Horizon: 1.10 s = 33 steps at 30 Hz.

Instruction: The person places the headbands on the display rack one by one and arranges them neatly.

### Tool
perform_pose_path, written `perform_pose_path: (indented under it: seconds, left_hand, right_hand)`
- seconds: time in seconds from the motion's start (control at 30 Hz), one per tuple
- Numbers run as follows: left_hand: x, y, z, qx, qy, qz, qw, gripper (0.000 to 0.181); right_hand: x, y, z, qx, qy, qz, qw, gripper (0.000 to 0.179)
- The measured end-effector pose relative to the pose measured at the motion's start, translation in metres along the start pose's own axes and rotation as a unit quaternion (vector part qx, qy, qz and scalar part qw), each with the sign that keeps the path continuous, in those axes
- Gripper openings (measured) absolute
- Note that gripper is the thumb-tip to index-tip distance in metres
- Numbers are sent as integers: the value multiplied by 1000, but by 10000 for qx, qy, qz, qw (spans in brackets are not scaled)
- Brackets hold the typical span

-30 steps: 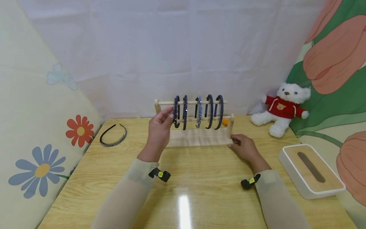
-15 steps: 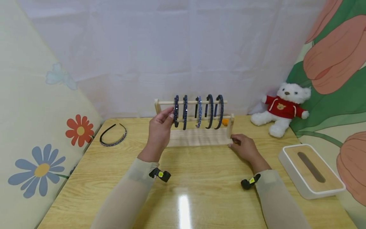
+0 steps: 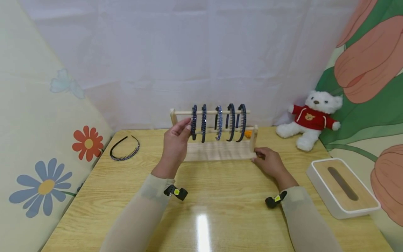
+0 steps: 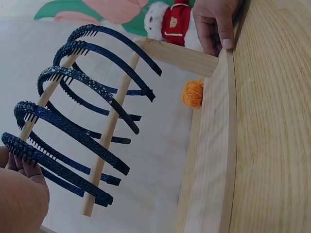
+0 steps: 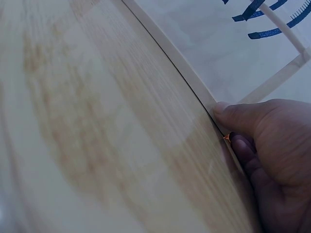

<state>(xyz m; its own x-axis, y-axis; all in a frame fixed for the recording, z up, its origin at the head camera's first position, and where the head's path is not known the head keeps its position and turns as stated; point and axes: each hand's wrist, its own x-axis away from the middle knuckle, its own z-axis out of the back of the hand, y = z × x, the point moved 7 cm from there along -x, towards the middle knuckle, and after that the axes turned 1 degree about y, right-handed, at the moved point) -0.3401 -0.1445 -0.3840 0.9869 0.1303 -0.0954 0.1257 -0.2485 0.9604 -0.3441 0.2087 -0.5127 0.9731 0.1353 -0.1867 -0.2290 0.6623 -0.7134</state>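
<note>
A wooden rack (image 3: pixel 217 151) stands on the table with several dark, toothed headbands hung over its bars; a glittery silver-blue headband (image 3: pixel 219 122) is in the middle. My left hand (image 3: pixel 175 141) pinches the leftmost headband (image 3: pixel 193 122) at its front, thumb and fingers on the toothed band. In the left wrist view this headband (image 4: pixel 58 172) loops over the bars at their near end. My right hand (image 3: pixel 269 161) grips the right front corner of the rack's base; in the right wrist view its thumb (image 5: pixel 238 115) lies on the base's edge.
Another headband (image 3: pixel 125 158) lies on the table at the left. An orange yarn ball (image 4: pixel 193 93) sits behind the rack's base. A white teddy bear (image 3: pixel 310 117) in a red top sits at the back right, with a white, wood-topped tissue box (image 3: pixel 327 204) in front.
The leftmost headband has turned slightly in my left fingers, so it now looks narrower, nearly in line with the one beside it. My right hand has stayed at the base corner.
</note>
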Motion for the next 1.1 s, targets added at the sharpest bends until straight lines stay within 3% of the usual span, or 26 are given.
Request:
perform_pose_path:
  seconds: [0.87, 1.0, 1.1]
  left_hand:
    - [1, 0, 1, -127, -73, 33, 9999, 40]
    - [5, 3, 9, -559, -70, -64, 9984, 41]
    - [12, 6, 22, -1226, -30, -160, 9923, 40]
  right_hand:
    - [-1, 1, 1, 16, 1, -24, 10000, 44]
    - [0, 2, 0, 11, -20, -31, 10000, 44]
    - [-1, 2, -1, -1, -55, -38, 10000, 44]
